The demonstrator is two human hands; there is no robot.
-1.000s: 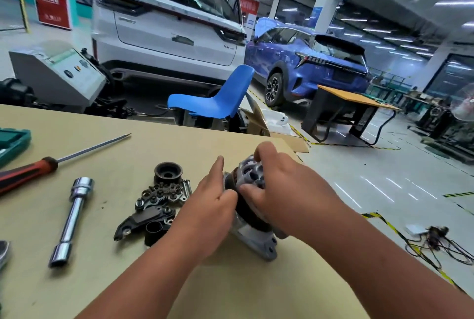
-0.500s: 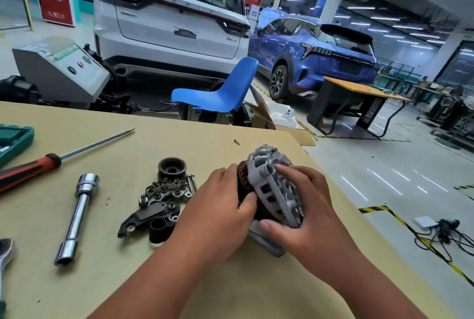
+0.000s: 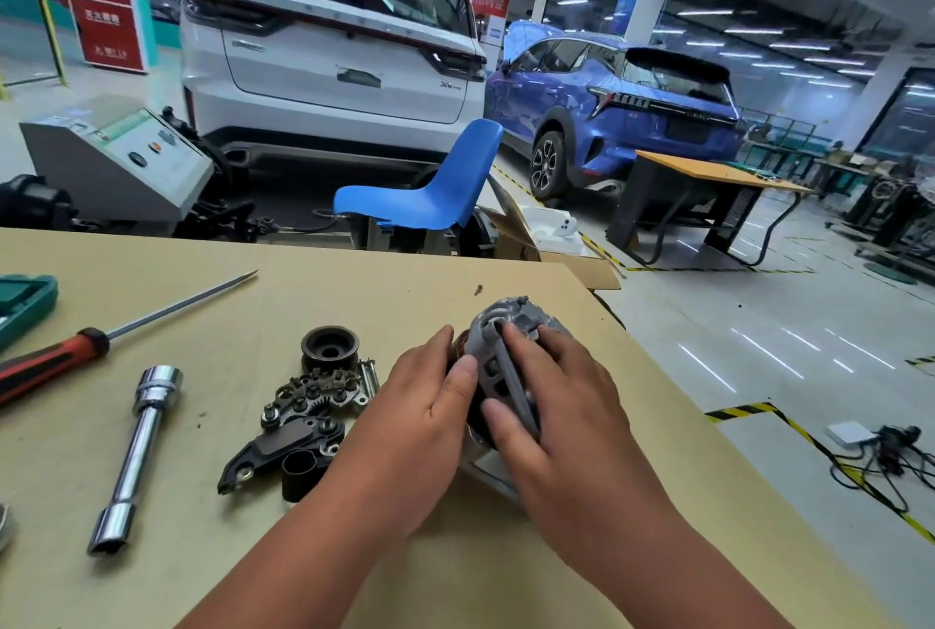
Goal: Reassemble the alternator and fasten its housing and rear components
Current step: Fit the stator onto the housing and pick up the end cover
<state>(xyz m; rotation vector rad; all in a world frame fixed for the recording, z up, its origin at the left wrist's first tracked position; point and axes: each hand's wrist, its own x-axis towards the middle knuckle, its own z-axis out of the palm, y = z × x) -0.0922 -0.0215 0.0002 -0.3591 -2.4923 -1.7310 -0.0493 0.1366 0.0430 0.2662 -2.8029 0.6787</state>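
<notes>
The grey alternator (image 3: 498,365) lies on its side on the tan table (image 3: 354,294), near the right edge. My left hand (image 3: 425,421) grips its left side, thumb on the ribbed housing. My right hand (image 3: 556,406) wraps over the top and right of the housing, thumb on a rib at the front. Much of the alternator body is hidden under both hands. Left of it lie loose parts: a black pulley (image 3: 330,348), a rectifier plate (image 3: 316,396), a black regulator piece (image 3: 283,451) and long bolts (image 3: 369,375).
A chrome socket wrench (image 3: 136,456) and a red-handled screwdriver (image 3: 101,340) lie on the table's left, with a green case (image 3: 23,304) at the far left edge. A small screw (image 3: 478,290) lies behind the alternator. A blue chair (image 3: 430,193) stands beyond the table.
My right hand has shifted from the alternator's lower right up over its top, and the housing has turned slightly between my hands. The left hand keeps its hold.
</notes>
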